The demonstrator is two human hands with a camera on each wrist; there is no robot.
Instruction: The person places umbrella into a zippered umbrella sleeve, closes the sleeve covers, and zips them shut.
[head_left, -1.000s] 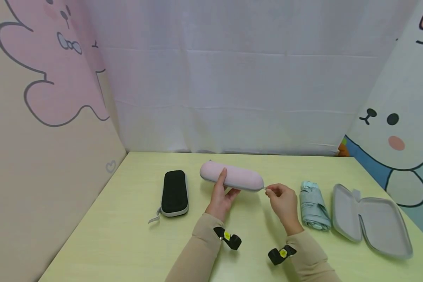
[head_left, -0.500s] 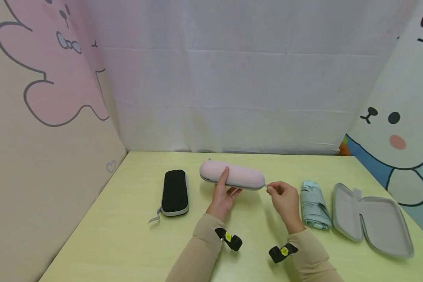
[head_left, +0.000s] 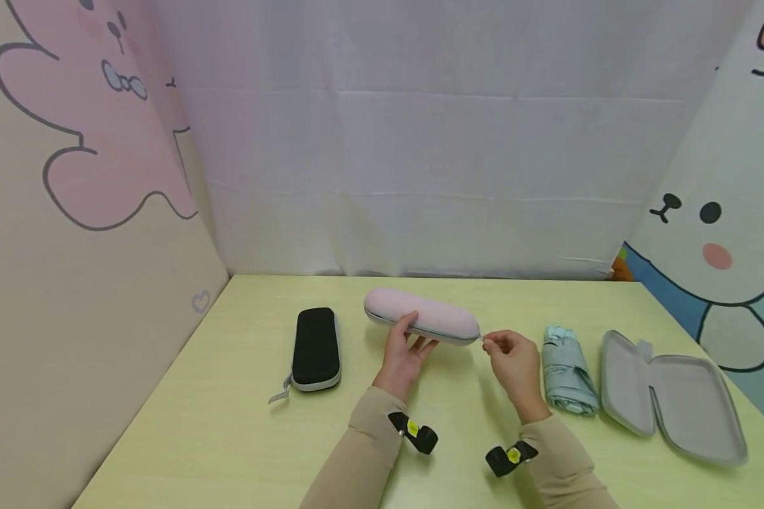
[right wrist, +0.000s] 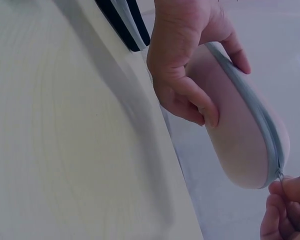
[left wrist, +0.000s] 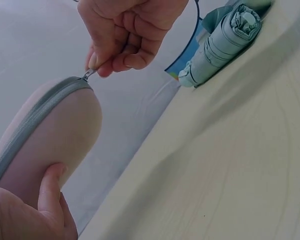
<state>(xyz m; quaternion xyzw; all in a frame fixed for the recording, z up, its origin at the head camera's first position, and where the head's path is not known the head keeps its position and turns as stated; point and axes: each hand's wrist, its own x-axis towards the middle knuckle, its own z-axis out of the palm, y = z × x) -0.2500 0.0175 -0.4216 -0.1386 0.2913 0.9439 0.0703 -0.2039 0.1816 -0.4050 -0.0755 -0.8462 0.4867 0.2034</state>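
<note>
A long, rounded pink zip case (head_left: 422,312) is held above the table by my left hand (head_left: 402,360), thumb on the near side and fingers underneath. A grey zip band (right wrist: 250,100) runs along its side. At the case's right end, my right hand (head_left: 512,364) pinches the small zip pull (left wrist: 89,74) between thumb and fingertips. The left wrist view shows the pull at the end of the zip band. What the case holds is hidden.
To the left on the pale yellow table (head_left: 229,438) lies a black zip case (head_left: 316,346) with a grey strap. A folded light-green umbrella (head_left: 567,371) and an opened grey case (head_left: 700,406) lie to the right. A white curtain (head_left: 420,177) hangs behind.
The pink case has shifted slightly right and tipped a little, with more of its zip band showing. Both hands have moved slightly right with it, the right still pinching the pull.
</note>
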